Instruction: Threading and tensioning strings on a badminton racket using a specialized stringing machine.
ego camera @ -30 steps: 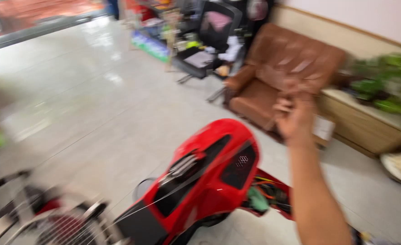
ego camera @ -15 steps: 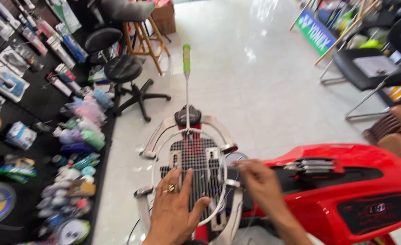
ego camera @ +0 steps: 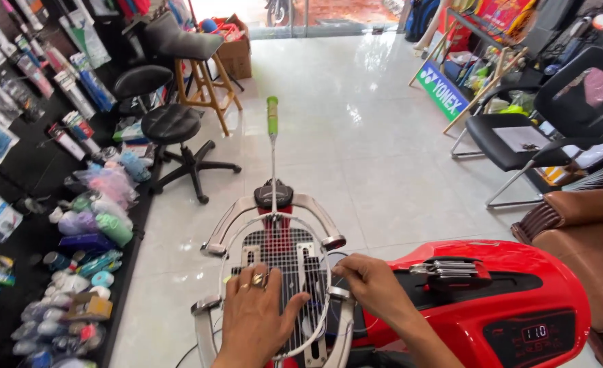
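left hand (ego camera: 259, 315) lies flat, fingers spread, on the string bed of the racket (ego camera: 277, 262) clamped in the stringing machine (ego camera: 465, 303); right hand (ego camera: 371, 285) pinches a thin string (ego camera: 339, 257) at the frame's right edge — a slack pinch could likely let it slip or kink.

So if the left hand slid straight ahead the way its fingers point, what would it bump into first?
Probably the black clamp at the racket's throat; the left hand lies flat on the strings, fingers aimed toward it.

Red machine (ego camera: 492, 307) — green racket handle (ego camera: 272, 114)
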